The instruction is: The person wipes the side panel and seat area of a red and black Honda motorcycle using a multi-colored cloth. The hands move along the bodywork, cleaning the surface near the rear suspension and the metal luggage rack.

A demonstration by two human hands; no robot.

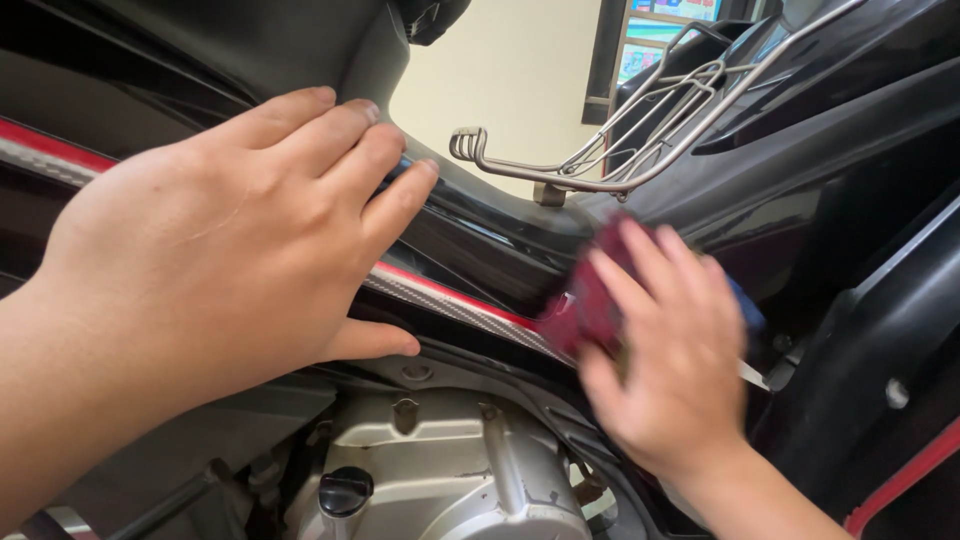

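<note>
Left hand flat, bracing black panel | right hand presses maroon cloth, blurred | keep your strokes along the red stripe.

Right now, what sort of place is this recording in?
Probably a home parking spot or small repair shop, beside a motorbike: black bodywork with a red stripe, a grey engine casing, a metal rack. The right hand presses a dark red cloth on it.
</note>
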